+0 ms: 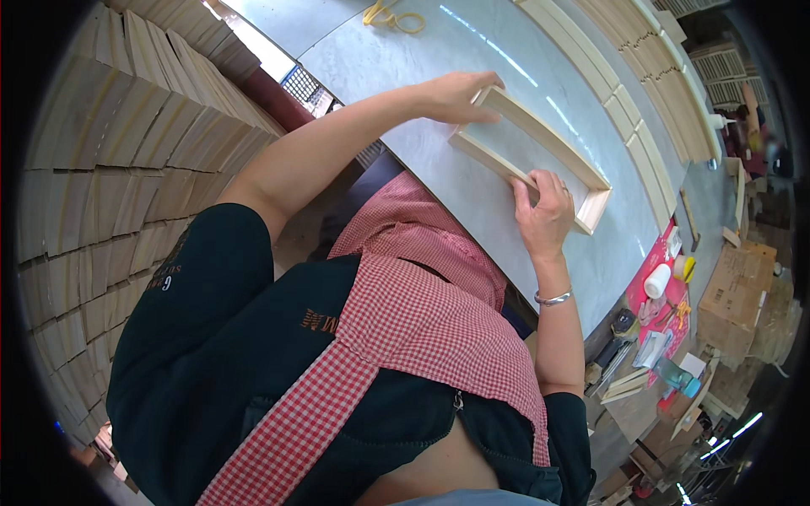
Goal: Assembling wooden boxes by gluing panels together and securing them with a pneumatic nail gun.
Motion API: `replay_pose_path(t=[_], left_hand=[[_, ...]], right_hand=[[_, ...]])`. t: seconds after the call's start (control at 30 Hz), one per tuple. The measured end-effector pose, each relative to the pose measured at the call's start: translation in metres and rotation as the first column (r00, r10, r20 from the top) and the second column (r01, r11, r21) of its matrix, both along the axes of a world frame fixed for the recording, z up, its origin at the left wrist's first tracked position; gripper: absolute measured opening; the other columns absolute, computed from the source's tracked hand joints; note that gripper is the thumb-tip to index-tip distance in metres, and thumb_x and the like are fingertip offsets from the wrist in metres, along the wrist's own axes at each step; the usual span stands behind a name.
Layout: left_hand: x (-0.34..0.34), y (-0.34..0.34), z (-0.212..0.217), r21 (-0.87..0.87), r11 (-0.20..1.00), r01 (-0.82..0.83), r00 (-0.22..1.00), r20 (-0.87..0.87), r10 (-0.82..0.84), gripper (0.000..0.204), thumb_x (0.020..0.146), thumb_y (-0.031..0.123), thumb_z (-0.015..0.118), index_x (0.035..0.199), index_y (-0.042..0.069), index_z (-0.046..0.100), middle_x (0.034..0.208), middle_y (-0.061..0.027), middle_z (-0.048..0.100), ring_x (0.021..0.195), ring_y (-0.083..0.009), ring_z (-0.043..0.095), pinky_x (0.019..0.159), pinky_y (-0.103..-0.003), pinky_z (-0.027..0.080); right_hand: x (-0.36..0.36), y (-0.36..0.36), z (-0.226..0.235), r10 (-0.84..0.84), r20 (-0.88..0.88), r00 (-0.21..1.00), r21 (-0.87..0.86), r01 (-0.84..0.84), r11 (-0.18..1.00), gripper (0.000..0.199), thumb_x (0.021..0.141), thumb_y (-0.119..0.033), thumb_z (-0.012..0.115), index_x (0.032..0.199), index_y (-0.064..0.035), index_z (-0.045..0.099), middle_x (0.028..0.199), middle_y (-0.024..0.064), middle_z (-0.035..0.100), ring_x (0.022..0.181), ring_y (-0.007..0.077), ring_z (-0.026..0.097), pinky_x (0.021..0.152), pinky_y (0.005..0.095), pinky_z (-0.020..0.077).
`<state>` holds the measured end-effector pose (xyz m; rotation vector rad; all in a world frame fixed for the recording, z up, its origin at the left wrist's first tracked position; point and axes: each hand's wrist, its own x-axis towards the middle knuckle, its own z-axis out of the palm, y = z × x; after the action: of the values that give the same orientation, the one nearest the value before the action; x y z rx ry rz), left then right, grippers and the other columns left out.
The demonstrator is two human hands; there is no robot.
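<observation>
A long, narrow frame of pale wood (553, 141) rests on or just above the grey tabletop (405, 93); I cannot tell whether it touches. My left hand (464, 97) grips its far left end, the fingers bent round the short side. With thumb and fingers, my right hand (544, 211) pinches the near long side, closer to the right end. The frame has four thin walls, and the grey surface shows through its middle.
Long pale wooden strips (603, 84) lie in rows along the table's far side. Yellow-handled scissors (392, 17) lie at the top. Stacked wooden pieces (110, 169) rise on my left. On the right are a white bottle (657, 281), a blue-capped bottle (677, 377) and a cardboard box (736, 295).
</observation>
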<state>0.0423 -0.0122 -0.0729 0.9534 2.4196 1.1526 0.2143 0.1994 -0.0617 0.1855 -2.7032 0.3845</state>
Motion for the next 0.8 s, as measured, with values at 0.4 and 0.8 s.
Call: replay_pose_path(t=[0.4,0.8], left_hand=[[0.008,-0.033,-0.01,0.195,0.972,0.129,0.971,0.172,-0.163,0.118,0.06,0.007,0.094,0.157,0.016,0.026,0.087,-0.0145,0.066,0.073,-0.02,0.064,0.063,-0.029,0.058],[-0.003,-0.031,-0.013,0.245,0.957,0.154,0.974,0.126,-0.189,0.116,0.057,0.002,0.093,0.155,0.016,0.032,0.081,-0.0121,0.068,0.068,-0.0208,0.067,0.058,-0.03,0.058]], right_hand=[[-0.018,-0.034,0.02,0.164,-0.038,0.986,-0.055,-0.166,0.985,0.024,0.084,-0.018,0.076,0.101,-0.009,0.063,0.095,0.0043,0.065,0.08,0.024,0.061,0.075,0.0357,0.0476],[-0.058,-0.075,-0.004,0.231,0.036,0.972,-0.069,-0.228,0.971,0.021,0.085,-0.015,0.074,0.098,-0.0066,0.061,0.086,0.0046,0.059,0.078,0.0224,0.059,0.069,0.0335,0.0481]])
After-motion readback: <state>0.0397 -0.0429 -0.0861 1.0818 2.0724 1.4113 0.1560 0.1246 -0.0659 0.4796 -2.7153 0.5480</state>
